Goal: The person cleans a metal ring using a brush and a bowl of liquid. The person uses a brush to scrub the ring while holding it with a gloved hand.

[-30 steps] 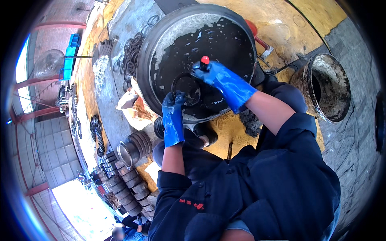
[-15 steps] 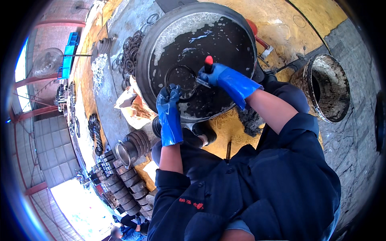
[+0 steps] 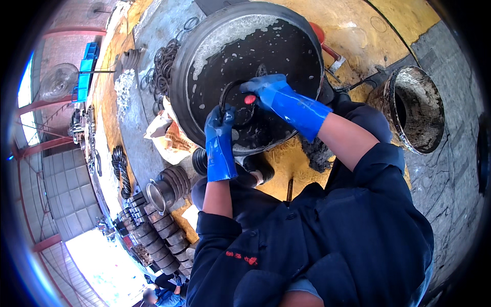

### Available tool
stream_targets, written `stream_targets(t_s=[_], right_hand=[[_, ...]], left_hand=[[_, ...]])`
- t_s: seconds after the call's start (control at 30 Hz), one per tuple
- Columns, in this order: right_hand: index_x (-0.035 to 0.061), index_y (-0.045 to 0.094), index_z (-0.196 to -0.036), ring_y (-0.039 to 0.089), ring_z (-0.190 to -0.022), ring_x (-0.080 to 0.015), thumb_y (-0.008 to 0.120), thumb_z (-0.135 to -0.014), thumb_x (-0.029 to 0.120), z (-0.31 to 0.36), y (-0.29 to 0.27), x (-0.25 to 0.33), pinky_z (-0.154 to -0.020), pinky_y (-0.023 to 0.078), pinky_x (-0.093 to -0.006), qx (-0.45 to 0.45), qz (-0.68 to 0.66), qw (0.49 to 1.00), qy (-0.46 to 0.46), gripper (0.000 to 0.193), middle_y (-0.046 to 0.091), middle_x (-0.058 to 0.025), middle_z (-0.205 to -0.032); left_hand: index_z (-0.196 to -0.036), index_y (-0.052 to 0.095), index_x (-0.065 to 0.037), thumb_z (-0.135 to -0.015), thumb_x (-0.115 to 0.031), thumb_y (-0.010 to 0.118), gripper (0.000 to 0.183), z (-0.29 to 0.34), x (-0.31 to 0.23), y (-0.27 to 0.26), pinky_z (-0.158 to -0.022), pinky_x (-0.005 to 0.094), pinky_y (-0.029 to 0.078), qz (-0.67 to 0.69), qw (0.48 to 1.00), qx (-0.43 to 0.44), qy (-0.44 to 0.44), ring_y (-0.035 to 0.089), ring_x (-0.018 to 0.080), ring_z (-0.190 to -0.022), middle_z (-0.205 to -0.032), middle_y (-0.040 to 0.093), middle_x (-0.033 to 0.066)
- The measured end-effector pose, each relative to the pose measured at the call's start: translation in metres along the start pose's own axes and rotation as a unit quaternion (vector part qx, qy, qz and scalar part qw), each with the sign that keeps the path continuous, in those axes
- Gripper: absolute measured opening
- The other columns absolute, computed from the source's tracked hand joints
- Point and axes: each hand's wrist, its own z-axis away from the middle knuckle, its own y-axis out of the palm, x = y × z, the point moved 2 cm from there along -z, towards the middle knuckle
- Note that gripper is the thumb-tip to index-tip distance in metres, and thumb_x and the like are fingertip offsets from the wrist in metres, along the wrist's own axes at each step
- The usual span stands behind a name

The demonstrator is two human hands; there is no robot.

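Observation:
Both my hands wear blue rubber gloves and work over a large round black basin [image 3: 184,66] of dark, foamy liquid. My left hand [image 3: 221,123] grips the lower left of a black rubber ring [image 3: 228,92] held just above the liquid. Closed on a tool with a red handle end [image 3: 249,99], my right hand [image 3: 268,89] presses it against the ring's right side. The tool's working end is hidden by the glove.
Loose black rings [image 3: 166,61] lie on the bench left of the basin. Ribbed metal cylinders [image 3: 163,189] stand in rows at lower left. A dirty round bucket [image 3: 414,107] sits on the yellow floor at right, and a red-handled tool [image 3: 327,48] lies behind the basin.
My left hand has risen from the basin's near rim and taken hold of the ring. My right hand has shifted left with the red-handled tool onto the ring.

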Motion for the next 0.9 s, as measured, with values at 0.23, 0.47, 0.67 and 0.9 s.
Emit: stream_targets(t_s=[0.23, 0.47, 0.67, 0.9], right_hand=[[0.0087, 0.071, -0.113, 0.066, -0.092, -0.0173, 0.067, -0.086, 0.039, 0.018, -0.014, -0.003, -0.085, 0.048, -0.0309, 0.185, -0.309, 0.881, 0.309, 0.041, 0.072, -0.0095, -0.103], [0.0021, 0.071, -0.105, 0.064, -0.083, -0.0184, 0.062, -0.086, 0.040, 0.036, -0.037, 0.011, -0.080, 0.048, -0.0328, 0.105, -0.480, 0.851, 0.185, 0.043, 0.071, -0.0103, -0.092], [0.0036, 0.071, -0.104, 0.066, -0.085, -0.0241, 0.063, -0.088, 0.051, 0.017, -0.008, -0.023, -0.081, 0.050, -0.0375, 0.050, -0.316, 0.926, 0.202, 0.051, 0.071, -0.0142, -0.092], [0.0118, 0.072, -0.106, 0.067, -0.087, -0.0235, 0.067, -0.084, 0.048, 0.010, -0.051, 0.012, -0.086, 0.049, -0.0370, 0.220, -0.196, 0.926, 0.235, 0.043, 0.073, -0.0119, -0.095]], left_hand=[[-0.110, 0.067, -0.001, -0.092, -0.012, 0.066, 0.022, 0.006, -0.017, 0.012, -0.084, 0.0275, 0.049, 0.102, 0.991, -0.084, 0.005, 0.063, 0.0137, -0.091, -0.098, 0.068, 0.0047], [-0.114, 0.062, 0.003, -0.090, 0.000, 0.063, 0.024, 0.006, 0.002, 0.016, -0.090, 0.0335, 0.054, 0.226, 0.964, -0.135, -0.015, 0.067, 0.0228, -0.099, -0.108, 0.068, 0.0142], [-0.108, 0.062, 0.004, -0.089, 0.005, 0.061, 0.019, -0.011, 0.024, -0.002, -0.087, 0.0427, 0.057, 0.471, 0.869, -0.143, -0.052, 0.068, 0.0296, -0.097, -0.104, 0.067, 0.0164], [-0.114, 0.062, -0.001, -0.091, -0.003, 0.066, 0.024, 0.001, 0.003, -0.004, -0.091, 0.0336, 0.052, 0.317, 0.943, -0.079, -0.055, 0.065, 0.0211, -0.101, -0.110, 0.067, 0.0113]])
